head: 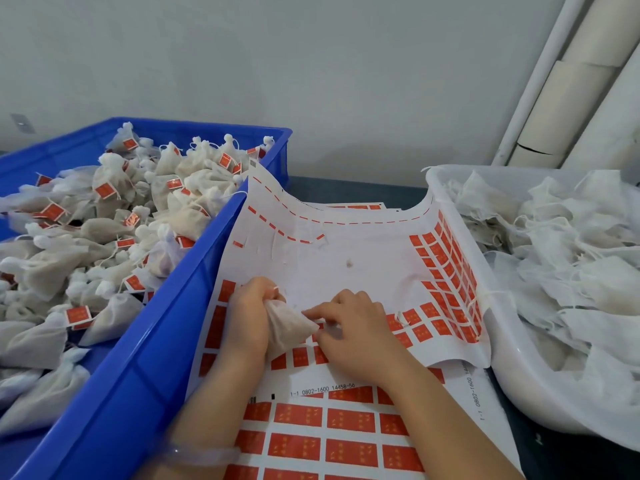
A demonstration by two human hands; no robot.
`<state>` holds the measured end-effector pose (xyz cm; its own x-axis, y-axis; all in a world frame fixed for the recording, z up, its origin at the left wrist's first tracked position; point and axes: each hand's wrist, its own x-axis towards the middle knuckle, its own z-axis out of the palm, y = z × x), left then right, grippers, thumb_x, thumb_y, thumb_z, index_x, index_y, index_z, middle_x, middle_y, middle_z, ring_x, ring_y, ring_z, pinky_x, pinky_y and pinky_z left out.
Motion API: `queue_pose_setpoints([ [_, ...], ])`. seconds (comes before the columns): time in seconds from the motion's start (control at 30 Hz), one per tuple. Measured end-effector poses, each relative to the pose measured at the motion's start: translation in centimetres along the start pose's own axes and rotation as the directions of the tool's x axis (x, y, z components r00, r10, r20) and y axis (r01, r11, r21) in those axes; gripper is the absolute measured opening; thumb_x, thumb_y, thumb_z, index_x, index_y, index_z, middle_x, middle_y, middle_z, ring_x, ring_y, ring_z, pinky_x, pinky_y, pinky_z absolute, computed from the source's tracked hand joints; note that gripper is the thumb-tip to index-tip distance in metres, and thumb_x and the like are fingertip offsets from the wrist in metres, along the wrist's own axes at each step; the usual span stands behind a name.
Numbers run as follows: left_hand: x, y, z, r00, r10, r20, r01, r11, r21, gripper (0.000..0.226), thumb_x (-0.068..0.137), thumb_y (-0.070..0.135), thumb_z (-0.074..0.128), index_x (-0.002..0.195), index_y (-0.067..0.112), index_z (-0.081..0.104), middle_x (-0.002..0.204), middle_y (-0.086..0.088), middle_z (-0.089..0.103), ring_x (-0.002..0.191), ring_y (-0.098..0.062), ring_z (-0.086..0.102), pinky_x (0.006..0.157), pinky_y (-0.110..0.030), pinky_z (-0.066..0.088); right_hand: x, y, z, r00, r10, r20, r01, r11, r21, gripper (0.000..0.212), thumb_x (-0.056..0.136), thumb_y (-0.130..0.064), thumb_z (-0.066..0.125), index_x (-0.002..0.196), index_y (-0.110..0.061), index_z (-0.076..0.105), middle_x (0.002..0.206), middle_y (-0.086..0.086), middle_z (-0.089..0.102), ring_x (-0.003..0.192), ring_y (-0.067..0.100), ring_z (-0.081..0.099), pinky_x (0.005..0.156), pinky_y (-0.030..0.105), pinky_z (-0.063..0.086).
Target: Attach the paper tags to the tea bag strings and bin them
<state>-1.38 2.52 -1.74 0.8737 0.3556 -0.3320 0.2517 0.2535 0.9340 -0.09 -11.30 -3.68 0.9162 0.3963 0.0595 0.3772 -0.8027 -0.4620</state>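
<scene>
My left hand grips the gathered neck of a white tea bag over a sticker sheet of red paper tags. My right hand lies on the sheet right of the bag, its fingertips pinching at a tag or string beside the bag's lower corner; what it pinches is too small to tell. The sheet's middle is stripped bare, with red tags left along its right side and bottom.
A blue bin on the left holds several tagged tea bags. A white tub on the right holds several untagged bags. A second full tag sheet lies nearest me. Cardboard tubes lean on the wall.
</scene>
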Motion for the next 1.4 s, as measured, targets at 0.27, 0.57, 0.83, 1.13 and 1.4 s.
queue_pose_setpoints([
  [0.27, -0.3, 0.4, 0.2, 1.000, -0.003, -0.008, 0.004, 1.000, 0.015, 0.031, 0.088, 0.017, 0.046, 0.059, 0.014, 0.039, 0.066, -0.006, 0.043, 0.065, -0.018, 0.049, 0.057, -0.026, 0.036, 0.0, -0.1, 0.1, 0.999, 0.008, -0.048, -0.006, 1.000, 0.031, 0.020, 0.092, -0.033, 0.048, 0.109, -0.033, 0.059, 0.115, -0.009, 0.053, 0.096, 0.004, 0.032, 0.088, 0.023, 0.021],
  [0.57, -0.4, 0.6, 0.2, 1.000, -0.021, 0.009, 0.021, 1.000, 0.000, 0.030, 0.089, 0.015, 0.044, 0.060, 0.012, 0.039, 0.068, -0.007, 0.043, 0.066, -0.017, 0.049, 0.059, -0.026, 0.037, -0.3, 0.1, 0.2, 0.999, 0.012, -0.053, -0.010, 0.999, 0.036, 0.031, 0.094, -0.032, 0.047, 0.124, -0.036, 0.054, 0.123, -0.010, 0.049, 0.105, 0.005, 0.035, 0.092, 0.022, 0.021],
  [0.83, -0.2, 0.5, 0.1, 1.000, 0.008, -0.001, -0.008, 1.000, 0.016, 0.029, 0.089, 0.016, 0.044, 0.060, 0.013, 0.040, 0.063, -0.004, 0.042, 0.059, -0.014, 0.047, 0.053, -0.024, 0.035, -0.3, 0.3, 0.1, 0.997, 0.016, -0.069, -0.010, 0.996, 0.085, 0.020, 0.092, -0.032, 0.051, 0.106, -0.031, 0.065, 0.115, -0.011, 0.054, 0.097, 0.002, 0.036, 0.091, 0.020, 0.025],
  [1.13, 0.2, 0.5, -0.3, 0.999, 0.046, -0.018, -0.047, 0.997, -0.061, 0.040, 0.086, 0.021, 0.048, 0.046, 0.021, 0.044, 0.044, 0.008, 0.047, 0.038, -0.003, 0.049, 0.049, -0.023, 0.037, -0.4, 0.6, -0.4, 0.998, 0.053, -0.046, -0.046, 0.989, 0.138, 0.018, 0.093, -0.031, 0.052, 0.108, -0.027, 0.062, 0.114, -0.011, 0.052, 0.102, 0.003, 0.041, 0.096, 0.021, 0.036],
  [1.4, 0.6, 0.4, -0.4, 0.998, 0.056, -0.012, -0.057, 0.995, -0.084, 0.052, 0.086, 0.020, 0.047, 0.034, 0.021, 0.047, 0.044, 0.008, 0.047, 0.044, -0.007, 0.049, 0.052, -0.024, 0.037, -0.2, 0.1, 0.0, 0.993, 0.027, -0.117, -0.019, 0.997, 0.068, 0.018, 0.095, -0.037, 0.045, 0.105, -0.029, 0.058, 0.108, -0.012, 0.057, 0.092, 0.002, 0.044, 0.090, 0.019, 0.036],
])
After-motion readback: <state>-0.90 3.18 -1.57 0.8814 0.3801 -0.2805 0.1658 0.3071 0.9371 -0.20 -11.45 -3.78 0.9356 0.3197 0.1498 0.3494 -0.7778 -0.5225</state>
